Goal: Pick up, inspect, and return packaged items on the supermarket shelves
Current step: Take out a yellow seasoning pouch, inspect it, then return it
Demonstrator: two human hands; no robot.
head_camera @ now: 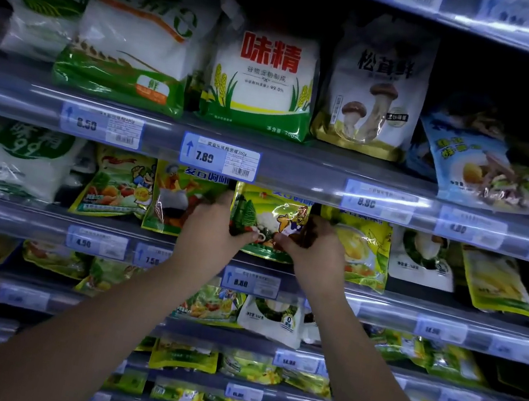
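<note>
Two hands on one green-yellow packet (pixel 266 221), left hand (pixel 213 230) gripping its left edge; right hand (pixel 314 250) its right

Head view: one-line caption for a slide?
Both hands, left and right, grip a green-yellow seasoning packet at the supermarket shelf.

price tag 7.80 (pixel 219 157) – shelf rail (pixel 296 167) | price tag 8.80 (pixel 250 282) – lower rail
</note>
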